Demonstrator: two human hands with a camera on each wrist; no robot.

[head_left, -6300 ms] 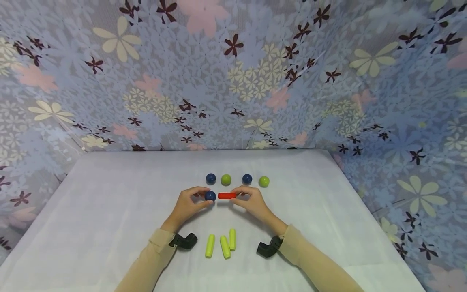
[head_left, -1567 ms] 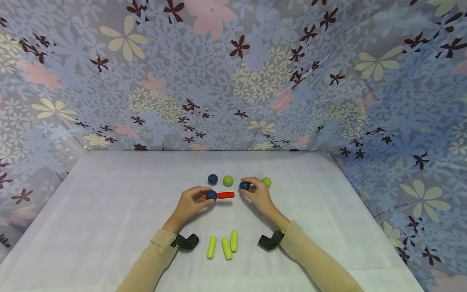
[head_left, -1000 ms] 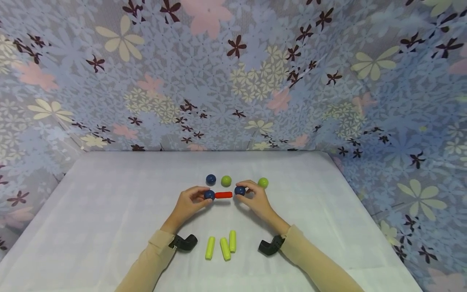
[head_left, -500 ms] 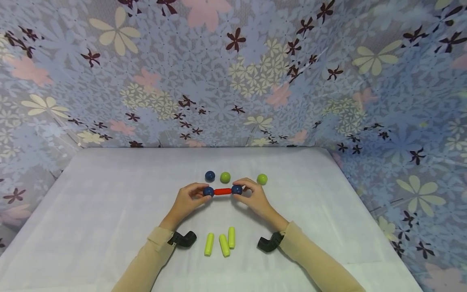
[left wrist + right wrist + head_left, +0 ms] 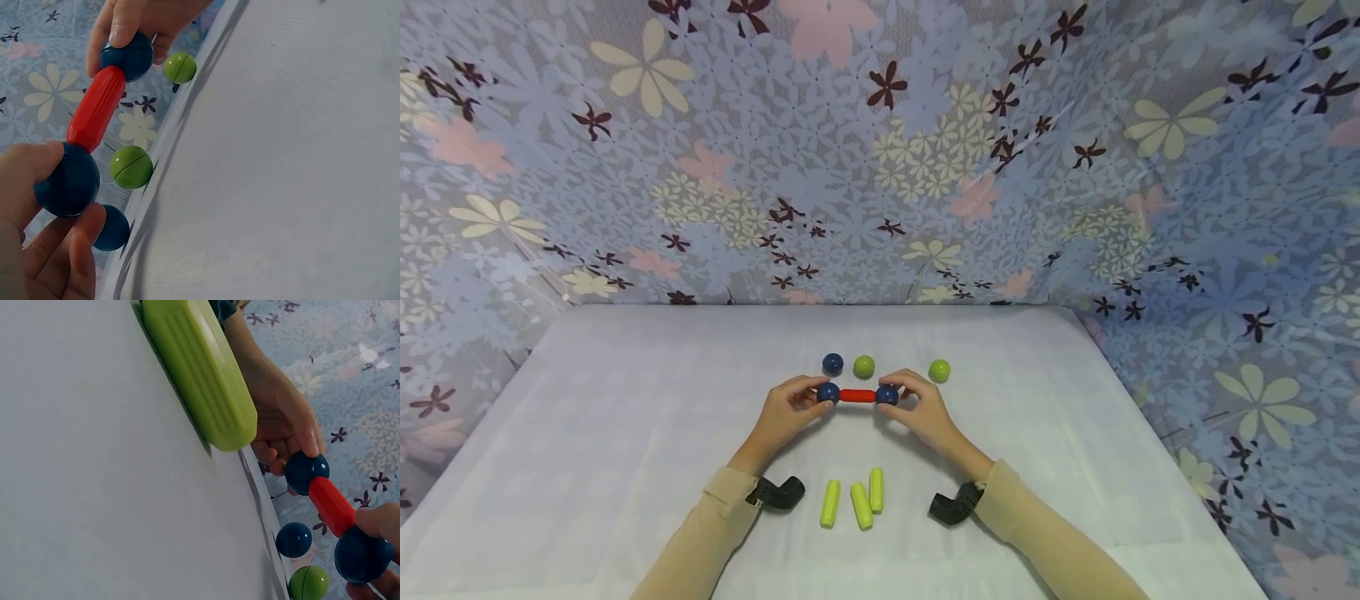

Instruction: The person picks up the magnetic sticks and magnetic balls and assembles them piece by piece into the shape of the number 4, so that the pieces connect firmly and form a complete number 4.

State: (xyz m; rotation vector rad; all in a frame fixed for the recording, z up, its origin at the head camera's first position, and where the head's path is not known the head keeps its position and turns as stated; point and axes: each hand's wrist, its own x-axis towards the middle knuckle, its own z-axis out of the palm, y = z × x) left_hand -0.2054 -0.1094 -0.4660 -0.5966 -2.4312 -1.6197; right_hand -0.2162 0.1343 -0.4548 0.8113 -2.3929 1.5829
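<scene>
My left hand (image 5: 785, 418) pinches a dark blue ball (image 5: 70, 181) between thumb and fingers. A second dark blue ball (image 5: 129, 56) is pinched the same way by my right hand (image 5: 927, 415). Between them runs a red ribbed rod (image 5: 857, 396), its ends meeting both balls, so the three form one level bar. In the head view this bar is held over the white table, just in front of the loose balls. Neither hand touches the rod itself; both wrist views show fingers on the balls alone.
Behind the hands lie a loose blue ball (image 5: 832, 364), a green ball (image 5: 864, 367) and another green ball (image 5: 940, 371). Three yellow-green rods (image 5: 861, 505) lie nearer, between the forearms. A flower-patterned cloth (image 5: 880, 167) rises behind the white table (image 5: 647, 400).
The right hand let go of the red rod, took a blue ball from the back row and brought it left to the rod's free end. The left hand kept its ball throughout.
</scene>
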